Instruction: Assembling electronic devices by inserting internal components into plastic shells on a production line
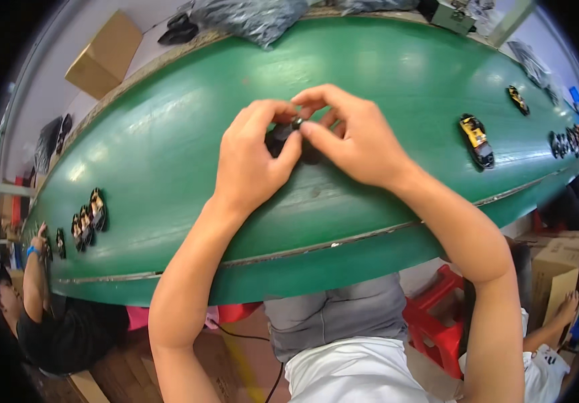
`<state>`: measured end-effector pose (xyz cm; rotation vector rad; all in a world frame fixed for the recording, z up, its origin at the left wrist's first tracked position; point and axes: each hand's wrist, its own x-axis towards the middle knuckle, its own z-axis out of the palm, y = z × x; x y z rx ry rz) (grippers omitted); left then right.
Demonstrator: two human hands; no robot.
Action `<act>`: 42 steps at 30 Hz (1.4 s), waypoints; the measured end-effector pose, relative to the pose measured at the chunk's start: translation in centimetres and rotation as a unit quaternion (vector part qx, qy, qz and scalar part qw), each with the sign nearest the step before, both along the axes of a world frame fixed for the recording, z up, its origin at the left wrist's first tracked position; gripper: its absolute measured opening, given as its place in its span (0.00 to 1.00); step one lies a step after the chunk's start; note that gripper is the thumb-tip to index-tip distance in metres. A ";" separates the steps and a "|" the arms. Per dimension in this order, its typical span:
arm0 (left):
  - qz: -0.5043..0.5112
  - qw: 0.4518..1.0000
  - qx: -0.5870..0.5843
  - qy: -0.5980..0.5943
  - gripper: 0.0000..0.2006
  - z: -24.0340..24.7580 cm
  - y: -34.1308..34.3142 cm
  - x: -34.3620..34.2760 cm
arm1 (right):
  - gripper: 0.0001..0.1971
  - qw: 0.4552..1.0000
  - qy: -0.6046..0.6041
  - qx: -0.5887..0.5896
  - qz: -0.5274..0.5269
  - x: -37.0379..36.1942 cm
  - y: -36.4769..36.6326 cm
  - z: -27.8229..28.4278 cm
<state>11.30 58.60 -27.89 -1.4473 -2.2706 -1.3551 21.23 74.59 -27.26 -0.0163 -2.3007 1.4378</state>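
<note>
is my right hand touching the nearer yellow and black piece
No, the right hand is at a dark piece, apart from the yellow and black piece.

- Worktop [168, 181]: smooth green sheet, glossy where light falls
- Dark held piece [278, 138]: mostly hidden, material unclear, a small shiny spot showing
- Yellow-and-black piece [477, 141]: looks like hard plastic, glossy
- Bags [256, 17]: thin crinkled plastic film, shiny
- Carton [105, 57]: matt brown cardboard
- Stool [452, 342]: smooth red plastic
- White shirt [350, 369]: soft creased cloth, matt
- Grey trousers [336, 316]: matt cloth, seamed
</note>
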 end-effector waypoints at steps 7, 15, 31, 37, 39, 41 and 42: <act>-0.006 1.000 0.014 0.020 0.12 0.3 -0.4 -0.3 | 0.18 0.999 -0.002 -0.030 0.011 -0.4 0.1 -0.4; -0.013 0.999 0.043 0.027 0.11 0.6 -0.6 -0.7 | 0.16 0.995 -0.002 -0.100 0.021 -0.5 0.0 0.1; -0.006 0.999 0.049 0.002 0.09 0.2 -1.1 -1.3 | 0.18 0.994 -0.004 -0.111 0.012 -0.4 -0.8 0.2; -0.005 0.997 0.069 0.046 0.08 0.8 -1.2 -1.5 | 0.17 0.995 0.001 -0.097 0.012 -0.4 -1.0 0.8; -0.005 0.997 0.066 0.048 0.08 0.8 -1.4 -1.4 | 0.17 0.997 -0.002 -0.078 0.011 -0.4 -1.1 1.0; -0.007 0.996 0.068 0.050 0.08 0.8 -1.6 -1.4 | 0.17 0.996 0.010 -0.090 0.016 -0.6 -1.4 0.7; -0.009 0.996 0.071 0.051 0.08 0.6 -1.5 -1.4 | 0.17 0.996 0.011 -0.087 0.014 -0.6 -1.3 0.4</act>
